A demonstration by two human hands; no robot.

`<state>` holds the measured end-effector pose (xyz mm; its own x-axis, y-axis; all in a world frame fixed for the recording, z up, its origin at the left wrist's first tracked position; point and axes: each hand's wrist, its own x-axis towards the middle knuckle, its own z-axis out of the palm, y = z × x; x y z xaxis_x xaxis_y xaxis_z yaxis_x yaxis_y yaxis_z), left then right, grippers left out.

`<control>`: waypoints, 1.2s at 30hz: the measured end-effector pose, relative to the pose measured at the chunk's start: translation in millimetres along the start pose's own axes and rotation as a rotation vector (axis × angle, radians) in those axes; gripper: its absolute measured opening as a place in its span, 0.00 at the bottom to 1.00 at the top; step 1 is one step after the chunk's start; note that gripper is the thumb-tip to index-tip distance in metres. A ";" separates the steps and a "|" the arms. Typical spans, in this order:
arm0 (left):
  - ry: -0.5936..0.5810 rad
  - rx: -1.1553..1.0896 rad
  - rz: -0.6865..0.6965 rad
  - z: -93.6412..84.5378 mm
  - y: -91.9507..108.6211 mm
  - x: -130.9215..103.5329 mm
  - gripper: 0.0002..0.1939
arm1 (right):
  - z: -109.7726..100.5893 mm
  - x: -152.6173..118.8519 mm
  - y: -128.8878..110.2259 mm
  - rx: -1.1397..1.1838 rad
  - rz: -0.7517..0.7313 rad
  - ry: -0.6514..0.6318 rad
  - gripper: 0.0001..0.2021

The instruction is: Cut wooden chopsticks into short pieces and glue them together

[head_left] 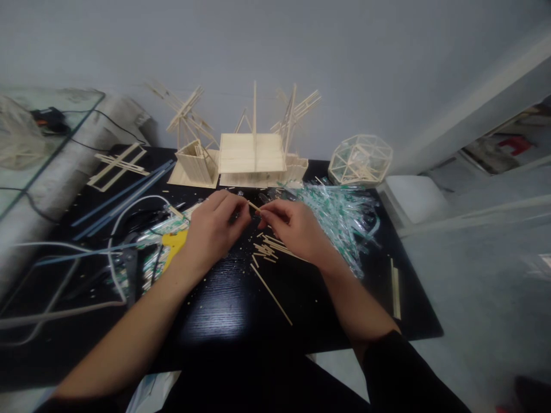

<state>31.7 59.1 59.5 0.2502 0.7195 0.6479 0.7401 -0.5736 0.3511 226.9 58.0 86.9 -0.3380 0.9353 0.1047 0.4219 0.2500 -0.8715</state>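
Between my two hands, over the middle of the black table, a short thin wooden stick (253,206) slants down to the right. My left hand (219,221) pinches around its left end, with the fingertips partly hidden. The fingers of my right hand (297,226) close on its right end. Under and beside my right hand lie several cut wooden stick pieces (269,250). One longer stick (272,295) rests apart, nearer the table's front. A yellow glue gun (173,244) lies just left of my left wrist, partly covered by the forearm.
Behind my hands stands a stick-built model house (252,154) with windmill-like frames. A round stick frame (361,160) sits at the back right. Clear glue sticks or wrappers (340,215) are heaped at right. White cable (112,252) and blue strips (124,198) lie at left.
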 end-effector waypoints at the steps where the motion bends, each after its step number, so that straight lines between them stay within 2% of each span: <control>1: -0.003 -0.006 -0.013 0.2 0.1 0.2 0.05 | 0.3 0.0 -0.3 0.004 -0.007 0.003 0.10; 7: 0.029 -0.063 -0.090 -4.1 -1.6 3.7 0.04 | 0.4 -0.2 -1.8 0.028 -0.017 -0.001 0.09; 13: 0.190 -0.092 -0.221 -18.3 -6.8 6.4 0.05 | -3.2 -0.9 -4.2 0.126 0.055 0.020 0.09; 19: 0.055 -0.168 -0.289 -15.4 -2.3 5.5 0.14 | -4.7 -2.7 -10.2 0.302 0.113 -0.067 0.10; 22: 0.006 -0.356 -0.372 -13.2 2.1 7.5 0.08 | -5.4 -3.4 -10.4 0.430 0.142 -0.105 0.10; 26: -0.067 -0.614 -0.435 -14.8 12.0 11.0 0.11 | -4.6 -3.5 -7.6 0.584 0.166 -0.142 0.10; 31: -0.028 -0.725 -0.473 -12.7 19.9 7.3 0.09 | -2.3 -3.0 -4.7 0.702 0.176 -0.201 0.11; 36: 0.092 -0.623 -0.371 -6.1 21.1 -3.3 0.08 | 6.9 -4.6 -5.3 0.770 0.161 -0.212 0.12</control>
<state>42.7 42.2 68.9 -0.0215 0.8897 0.4561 0.2665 -0.4346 0.8603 220.4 50.6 87.8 -0.5073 0.8585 -0.0756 -0.1921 -0.1982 -0.9612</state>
